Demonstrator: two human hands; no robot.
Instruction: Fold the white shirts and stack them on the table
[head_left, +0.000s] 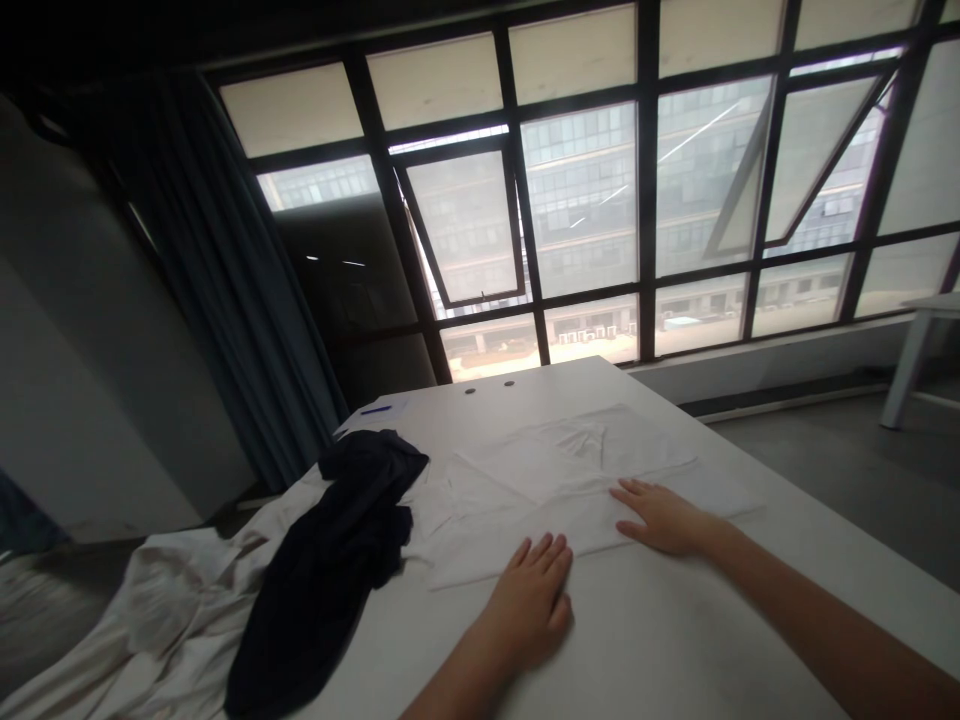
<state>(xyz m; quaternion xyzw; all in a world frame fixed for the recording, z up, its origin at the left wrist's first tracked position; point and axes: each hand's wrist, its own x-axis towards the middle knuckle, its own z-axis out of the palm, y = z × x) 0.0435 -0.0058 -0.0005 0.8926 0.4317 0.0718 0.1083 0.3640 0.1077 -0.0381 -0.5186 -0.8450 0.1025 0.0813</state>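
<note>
A white garment (540,480), most likely a shirt, lies spread on the white table, with folds and wrinkles near its middle. My left hand (531,600) rests flat at its near edge, fingers stretched out and pointing away from me. Further right, my right hand (660,516) lies palm down on the same cloth with its fingers extended to the left. Neither hand grips anything. To the left of the white garment is a crumpled dark navy garment (337,560).
Cream-coloured cloth (172,600) hangs over the left side of the table (645,640). A blue pen (376,410) lies on paper at the far left corner. Behind stand large windows (577,200) and a blue curtain (225,270). Another white table (911,350) is at right.
</note>
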